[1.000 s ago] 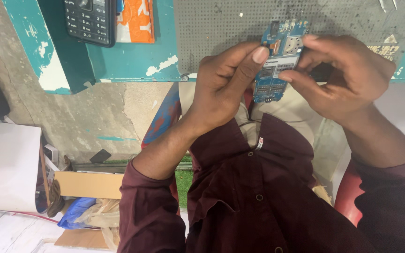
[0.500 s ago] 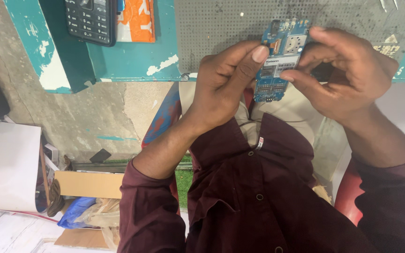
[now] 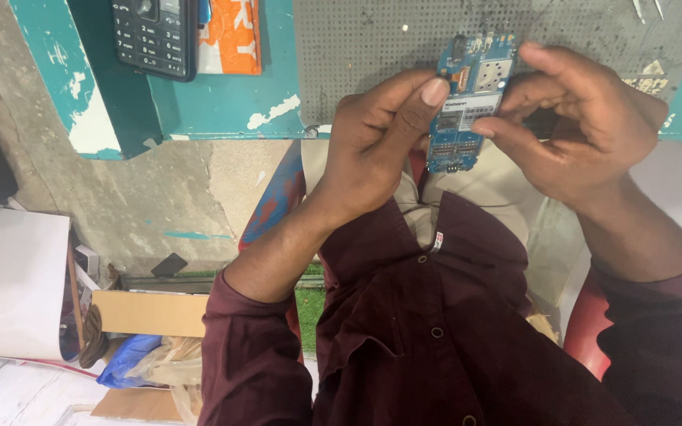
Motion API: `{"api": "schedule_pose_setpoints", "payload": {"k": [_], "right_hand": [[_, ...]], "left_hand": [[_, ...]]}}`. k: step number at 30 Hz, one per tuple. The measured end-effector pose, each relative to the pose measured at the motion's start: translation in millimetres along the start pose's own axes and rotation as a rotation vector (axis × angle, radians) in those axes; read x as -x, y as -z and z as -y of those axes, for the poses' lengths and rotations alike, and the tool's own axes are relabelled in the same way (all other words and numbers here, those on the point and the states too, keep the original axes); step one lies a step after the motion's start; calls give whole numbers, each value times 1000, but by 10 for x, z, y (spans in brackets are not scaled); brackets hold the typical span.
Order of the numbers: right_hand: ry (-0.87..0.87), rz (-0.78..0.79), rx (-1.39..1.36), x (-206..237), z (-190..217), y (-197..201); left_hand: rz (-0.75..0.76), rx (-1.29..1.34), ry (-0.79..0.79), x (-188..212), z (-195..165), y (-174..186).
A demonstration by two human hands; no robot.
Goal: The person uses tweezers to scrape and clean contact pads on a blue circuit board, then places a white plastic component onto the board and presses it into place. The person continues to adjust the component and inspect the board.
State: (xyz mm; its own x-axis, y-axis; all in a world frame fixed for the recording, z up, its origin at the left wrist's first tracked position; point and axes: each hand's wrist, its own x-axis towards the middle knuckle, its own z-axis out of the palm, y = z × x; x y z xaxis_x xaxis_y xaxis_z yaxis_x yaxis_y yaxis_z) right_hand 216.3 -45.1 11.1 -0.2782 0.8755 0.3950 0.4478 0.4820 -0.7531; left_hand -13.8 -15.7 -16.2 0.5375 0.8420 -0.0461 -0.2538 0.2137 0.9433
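Note:
A small blue circuit board (image 3: 467, 101) with metal shields and a white label is held upright between both hands, just in front of the perforated grey mat (image 3: 365, 47) on the teal bench. My left hand (image 3: 384, 134) pinches the board's left edge with thumb and fingers. My right hand (image 3: 586, 126) grips its right edge with curled fingers, and something dark shows inside that palm. Both arms wear dark maroon sleeves.
A black keypad phone (image 3: 155, 35) and an orange packet (image 3: 230, 35) lie on the teal bench top (image 3: 222, 102). Below left on the floor are a white paper roll (image 3: 17, 284), cardboard pieces (image 3: 148, 312) and blue plastic (image 3: 124, 359). A red stool edge (image 3: 586, 331) shows at right.
The hands and board have barely shifted; the right fingers have adjusted slightly on the board's upper right edge.

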Motion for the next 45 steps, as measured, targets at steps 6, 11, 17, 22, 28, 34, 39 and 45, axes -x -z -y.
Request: {"api": "schedule_pose_setpoints", "payload": {"k": [6, 11, 17, 22, 28, 34, 39, 45], "right_hand": [[23, -13, -12, -41, 7, -4], [7, -7, -2, -57, 26, -3], [-11, -8, -32, -68, 43, -4], [-46, -7, -61, -57, 44, 0], [-196, -30, -155, 58, 69, 32], [-477, -284, -236, 192, 74, 69], [-310, -148, 399, 141, 35, 211], [-170, -34, 649, 58, 13, 303]], "left_hand": [[-4, 3, 7, -6, -13, -6], [-16, -18, 39, -4, -47, -10], [-35, -59, 76, -13, -75, -24], [-37, -23, 59, -19, -74, -38], [-23, 66, 53, -24, -61, -31], [-8, 204, 47, -27, -74, -44], [2, 248, 41, -34, -74, -37], [6, 432, 84, -64, -49, -25]]}}
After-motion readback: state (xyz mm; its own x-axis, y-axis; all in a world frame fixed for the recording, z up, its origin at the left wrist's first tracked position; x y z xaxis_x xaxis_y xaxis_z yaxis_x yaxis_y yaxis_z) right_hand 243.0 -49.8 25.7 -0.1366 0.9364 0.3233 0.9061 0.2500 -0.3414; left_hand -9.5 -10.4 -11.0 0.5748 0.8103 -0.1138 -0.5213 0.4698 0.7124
